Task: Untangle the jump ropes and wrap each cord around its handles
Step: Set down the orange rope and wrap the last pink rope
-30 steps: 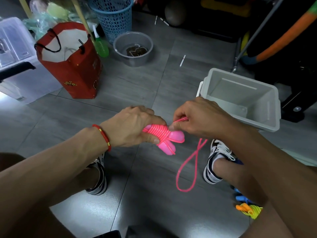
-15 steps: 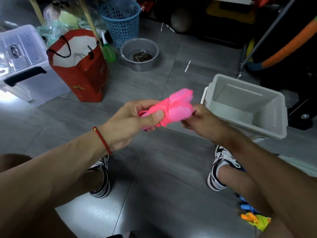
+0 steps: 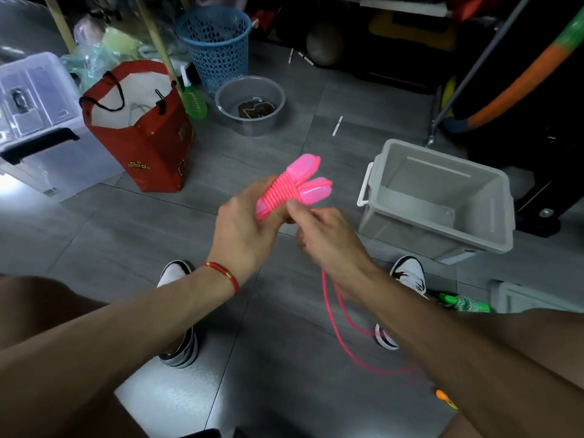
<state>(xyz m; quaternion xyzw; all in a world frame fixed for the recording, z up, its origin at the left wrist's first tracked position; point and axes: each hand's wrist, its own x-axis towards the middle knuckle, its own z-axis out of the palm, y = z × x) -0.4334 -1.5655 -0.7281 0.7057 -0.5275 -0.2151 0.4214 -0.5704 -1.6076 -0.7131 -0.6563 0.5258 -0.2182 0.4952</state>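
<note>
Left hand: grips the pink handles, long axis pointing far-right.
Right hand: pinches the cord just near-right of the coils.
Loose cord: trails down to the floor, near-right.

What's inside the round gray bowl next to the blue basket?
The gray bowl holds a small dark brownish clump at its bottom, with a pale thin strand looped on it. What the clump is cannot be told, and the bowl's near wall hides part of the floor inside.
</note>
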